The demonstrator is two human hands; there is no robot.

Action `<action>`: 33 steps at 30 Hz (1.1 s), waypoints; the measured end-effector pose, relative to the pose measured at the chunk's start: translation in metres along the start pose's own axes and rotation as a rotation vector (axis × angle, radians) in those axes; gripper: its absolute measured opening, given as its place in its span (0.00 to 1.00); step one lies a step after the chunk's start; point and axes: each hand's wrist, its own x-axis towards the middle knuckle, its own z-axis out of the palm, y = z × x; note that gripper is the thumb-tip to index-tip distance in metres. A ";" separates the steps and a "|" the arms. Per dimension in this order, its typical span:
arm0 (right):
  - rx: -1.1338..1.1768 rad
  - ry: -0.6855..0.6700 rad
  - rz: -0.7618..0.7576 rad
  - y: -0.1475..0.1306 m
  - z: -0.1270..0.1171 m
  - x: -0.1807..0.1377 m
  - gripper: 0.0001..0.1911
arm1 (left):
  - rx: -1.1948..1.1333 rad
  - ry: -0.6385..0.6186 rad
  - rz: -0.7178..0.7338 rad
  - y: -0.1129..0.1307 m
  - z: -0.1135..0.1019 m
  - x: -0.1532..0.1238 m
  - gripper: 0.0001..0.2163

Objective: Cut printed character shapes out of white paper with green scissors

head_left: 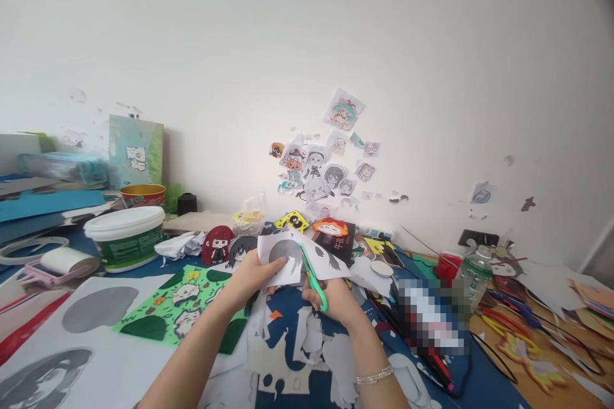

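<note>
My left hand point(256, 268) pinches the left side of a white paper sheet point(330, 254) printed with grey shapes, thumb on top. In my right hand point(330, 297) is a pair of green scissors point(314, 278), its fingers wrapped round the handles. The blades point up and away, over the sheet, between a grey rounded shape on the left and darker leaf-like marks on the right. The sheet is held above the blue table surface, over scattered paper scraps point(311, 335). The fingers under the sheet are partly hidden.
Left of my arm lie a green sheet with cartoon drawings point(185, 307) and a large white sheet with grey prints point(96, 326). A white-lidded tub point(125, 239) stands behind them. To the right are a clear bottle point(474, 275), blue-handled scissors point(522, 313) and cables. Cut-out drawings point(316, 169) cover part of the wall.
</note>
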 end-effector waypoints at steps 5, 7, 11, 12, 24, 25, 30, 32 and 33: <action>0.024 -0.188 0.100 -0.013 -0.002 -0.007 0.18 | 0.169 0.120 0.054 -0.012 0.000 0.012 0.18; 0.018 -0.255 0.118 -0.016 -0.005 -0.010 0.18 | 0.226 0.178 0.080 -0.017 0.000 0.017 0.16; 0.039 -0.317 0.132 -0.016 -0.012 -0.012 0.22 | 0.238 0.159 0.129 -0.020 0.000 0.018 0.15; 0.039 -0.320 0.139 -0.015 -0.013 -0.012 0.23 | 0.229 0.144 0.135 -0.019 0.000 0.017 0.14; -0.075 -0.168 0.048 -0.015 -0.005 -0.006 0.22 | 0.103 -0.070 0.027 -0.003 0.006 -0.001 0.17; -0.089 -0.162 0.039 -0.016 -0.004 -0.006 0.22 | 0.101 -0.067 0.036 -0.003 0.006 -0.001 0.16; -0.097 -0.144 0.018 -0.020 -0.002 -0.007 0.23 | 0.140 -0.065 0.081 -0.005 0.006 0.000 0.15; -0.066 -0.155 0.028 -0.022 -0.002 -0.008 0.23 | 0.148 -0.050 0.098 -0.008 0.007 0.003 0.14; -0.049 -0.165 0.034 -0.022 -0.002 -0.009 0.22 | 0.149 -0.046 0.103 -0.010 0.008 0.004 0.14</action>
